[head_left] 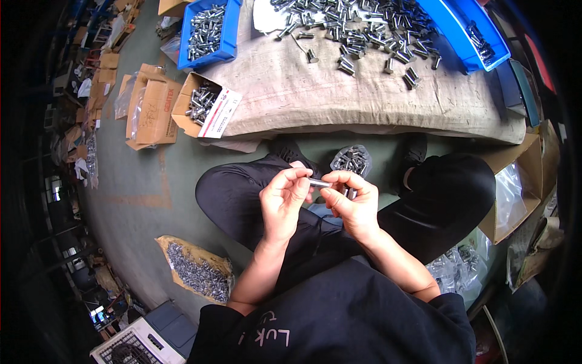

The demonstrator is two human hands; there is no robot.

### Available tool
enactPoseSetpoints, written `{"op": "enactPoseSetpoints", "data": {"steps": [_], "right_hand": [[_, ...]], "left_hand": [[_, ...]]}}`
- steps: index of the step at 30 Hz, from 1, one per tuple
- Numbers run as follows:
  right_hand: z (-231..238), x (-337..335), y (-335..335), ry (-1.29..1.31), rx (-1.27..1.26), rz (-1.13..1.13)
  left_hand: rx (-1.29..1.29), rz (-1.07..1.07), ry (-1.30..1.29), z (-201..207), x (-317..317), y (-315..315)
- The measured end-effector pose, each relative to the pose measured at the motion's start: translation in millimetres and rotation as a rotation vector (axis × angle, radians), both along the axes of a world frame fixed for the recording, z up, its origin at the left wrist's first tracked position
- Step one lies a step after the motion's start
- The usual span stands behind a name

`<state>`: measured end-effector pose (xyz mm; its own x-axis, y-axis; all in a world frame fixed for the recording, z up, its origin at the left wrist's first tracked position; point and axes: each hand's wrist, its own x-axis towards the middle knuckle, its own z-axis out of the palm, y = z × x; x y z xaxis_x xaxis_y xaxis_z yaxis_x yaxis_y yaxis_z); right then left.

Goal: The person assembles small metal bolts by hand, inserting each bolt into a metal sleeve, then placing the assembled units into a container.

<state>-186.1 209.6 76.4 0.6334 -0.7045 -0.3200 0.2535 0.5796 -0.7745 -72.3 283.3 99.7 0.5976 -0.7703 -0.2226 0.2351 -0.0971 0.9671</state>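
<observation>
Between my two hands, above my lap, is a short shiny metal pin [319, 182], roughly level. My left hand [284, 197] pinches its left end with thumb and fingertips. Thumb and forefinger of my right hand [354, 206] grip the other end. More small metal pieces [350, 193] show against the right palm, partly hidden by the fingers. Just beyond the hands, a clear plastic bag [351, 160] of similar metal parts sits on the floor between my feet.
Many loose metal pins [388, 30] lie on the cloth-covered table [291, 100] ahead. Blue bins [228, 36] stand at both its sides. A carton of metal parts [188, 118] is at the left corner. An open cardboard box [533, 182] stands right, a tray of small parts [163, 246] lower left.
</observation>
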Motion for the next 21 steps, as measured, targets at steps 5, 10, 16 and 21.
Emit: {"op": "enactPoseSetpoints", "data": {"steps": [5, 10, 16, 21], "right_hand": [[1.2, -0.7, 0.6, -0.013, -0.014, 0.0], [1.5, -1.5, -2.5, -0.042, 0.104, 0.028], [-4.5, -2.4, -3.6, -0.113, 0.193, 0.031], [-8.4, -2.1, -3.7, -0.187, 0.219, 0.031]], "left_hand": [[-0.016, -0.026, -0.064, 3.3, 0.3, 0.2], [-0.097, -0.077, -0.127, 6.0, 2.7, 1.4], [-0.056, -0.063, -0.142, 12.5, 0.2, -0.8], [-0.053, -0.153, -0.053, -2.4, -1.3, 0.0]]}}
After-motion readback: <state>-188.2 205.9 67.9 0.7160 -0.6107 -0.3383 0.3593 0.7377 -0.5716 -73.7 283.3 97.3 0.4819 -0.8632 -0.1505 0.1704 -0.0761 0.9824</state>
